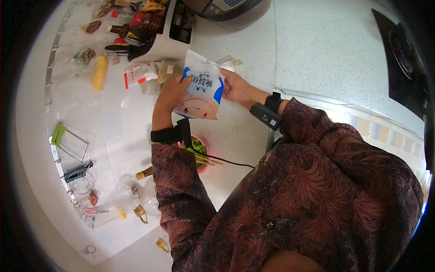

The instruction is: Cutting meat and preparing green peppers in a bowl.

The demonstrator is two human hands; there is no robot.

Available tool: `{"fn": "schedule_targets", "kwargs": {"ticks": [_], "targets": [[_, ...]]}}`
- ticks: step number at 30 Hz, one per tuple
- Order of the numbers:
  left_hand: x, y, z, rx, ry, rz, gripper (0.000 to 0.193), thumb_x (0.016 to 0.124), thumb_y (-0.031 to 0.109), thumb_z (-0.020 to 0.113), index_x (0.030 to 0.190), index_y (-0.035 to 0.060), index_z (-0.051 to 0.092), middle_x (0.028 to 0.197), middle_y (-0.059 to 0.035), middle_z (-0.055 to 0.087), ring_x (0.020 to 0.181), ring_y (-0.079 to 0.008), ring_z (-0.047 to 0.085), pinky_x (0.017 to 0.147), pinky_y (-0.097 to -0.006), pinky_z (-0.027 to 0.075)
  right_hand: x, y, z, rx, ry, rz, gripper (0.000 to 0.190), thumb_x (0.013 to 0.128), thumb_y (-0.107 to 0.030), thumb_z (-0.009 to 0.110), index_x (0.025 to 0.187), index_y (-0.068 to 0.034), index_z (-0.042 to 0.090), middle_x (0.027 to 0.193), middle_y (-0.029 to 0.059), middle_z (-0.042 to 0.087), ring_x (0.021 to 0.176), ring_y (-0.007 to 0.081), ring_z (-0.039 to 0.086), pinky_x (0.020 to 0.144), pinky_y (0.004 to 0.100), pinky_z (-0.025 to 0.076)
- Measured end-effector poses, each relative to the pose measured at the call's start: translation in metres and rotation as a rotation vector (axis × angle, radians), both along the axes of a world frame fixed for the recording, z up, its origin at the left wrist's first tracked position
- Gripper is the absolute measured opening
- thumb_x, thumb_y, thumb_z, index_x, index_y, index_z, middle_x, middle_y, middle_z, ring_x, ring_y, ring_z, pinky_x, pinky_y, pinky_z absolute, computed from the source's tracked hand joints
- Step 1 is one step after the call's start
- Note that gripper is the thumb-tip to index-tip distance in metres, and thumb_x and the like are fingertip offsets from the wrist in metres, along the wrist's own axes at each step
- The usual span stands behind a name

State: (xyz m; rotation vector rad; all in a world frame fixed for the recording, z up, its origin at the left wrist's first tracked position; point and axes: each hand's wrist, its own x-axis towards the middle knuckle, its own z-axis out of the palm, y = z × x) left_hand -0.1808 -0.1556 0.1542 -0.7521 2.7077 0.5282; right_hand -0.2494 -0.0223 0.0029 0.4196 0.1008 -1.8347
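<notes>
A white and blue plastic food bag (203, 91) with a cartoon face and printed writing is held up between both hands above the counter. My left hand (174, 90) grips its left edge, thumb on the front. My right hand (235, 85) pinches its right edge, the fingers partly behind it. Whether the bag is sealed or torn open, I cannot tell. Below it, partly hidden by my left wrist strap and a black cable, a pink bowl (206, 168) holds chopped green vegetables (197, 146), with chopsticks (209, 161) lying across it.
Left of the bag lie a red and white packet (140, 74) and small containers. A clear container (231, 64) sits behind my right hand. Farther back stand sauce bottles (146, 22) and an electric cooker (234, 13); at right is a black stove (401, 61). Bottles with yellow caps (139, 211) stand lower left.
</notes>
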Motion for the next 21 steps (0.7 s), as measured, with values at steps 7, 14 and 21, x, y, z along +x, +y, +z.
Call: {"fn": "schedule_targets", "kwargs": {"ticks": [7,14,21], "targets": [[0.001,0.010,0.004,-0.003,0.047,0.029,0.035,0.083,0.028,0.051,0.092,-0.0039,0.059,0.079,-0.0191,0.062,0.071,-0.0273,0.058,0.067,-0.0352,0.043,0.000,-0.006,-0.013,0.073,0.005,0.052,0.026,0.089,-0.015,0.043,0.110,0.000,0.047,0.099,0.0135,0.060,0.083,0.0229,0.062,0.076,0.0354,0.053],[-0.001,0.008,0.005,0.053,0.018,0.062,0.035,0.084,0.028,0.051,0.096,-0.0035,0.059,0.079,-0.0161,0.063,0.069,-0.0222,0.058,0.066,-0.0328,0.044,0.003,-0.002,-0.017,0.008,0.001,-0.013,0.024,0.089,-0.011,0.040,0.108,0.002,0.047,0.096,0.0145,0.060,0.079,0.0230,0.062,0.074,0.0364,0.053],[-0.005,0.013,0.009,0.033,0.006,0.036,0.036,0.084,0.029,0.051,0.096,-0.0036,0.059,0.079,-0.0164,0.063,0.069,-0.0220,0.058,0.067,-0.0331,0.044,-0.002,-0.007,-0.025,-0.007,-0.043,0.004,0.021,0.089,-0.010,0.040,0.104,0.002,0.048,0.090,0.0126,0.061,0.076,0.0239,0.062,0.070,0.0383,0.053]]}}
